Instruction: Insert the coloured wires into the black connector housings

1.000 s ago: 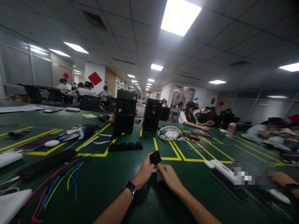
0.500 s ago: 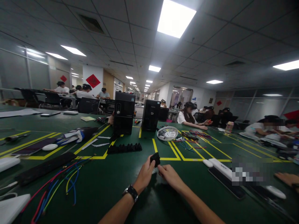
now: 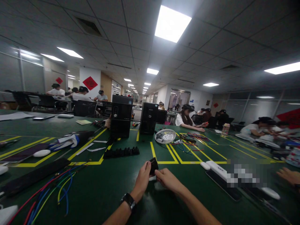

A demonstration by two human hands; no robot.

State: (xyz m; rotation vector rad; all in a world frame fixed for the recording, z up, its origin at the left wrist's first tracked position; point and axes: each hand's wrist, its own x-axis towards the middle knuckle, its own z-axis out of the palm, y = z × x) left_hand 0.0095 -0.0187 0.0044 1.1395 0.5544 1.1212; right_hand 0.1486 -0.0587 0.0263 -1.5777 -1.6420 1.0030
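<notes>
My left hand (image 3: 142,177), with a dark watch on the wrist, is closed round a small black block-like piece (image 3: 153,165) held above the table. My right hand (image 3: 169,179) meets it from the right, thumb and fingers pinched at the lower edge of the piece. Just under the piece, between the hands, a small whitish bit (image 3: 152,178) shows; I cannot make out what it is or what exactly the right fingertips grip. Beyond the hands, a row of similar black pieces (image 3: 122,152) lies on the green table (image 3: 112,184).
Two black computer towers (image 3: 121,120) stand at the back. Right of them lies a white round basket (image 3: 165,136) beside loose wires (image 3: 187,147). Coloured cables (image 3: 63,184) lie at left, a black phone (image 3: 222,185) at right. Another person's hand (image 3: 289,175) rests far right.
The black piece has turned in my left hand, showing another side. A whitish bit now shows beneath it. Both hands sit slightly lower and further left as the view shifts.
</notes>
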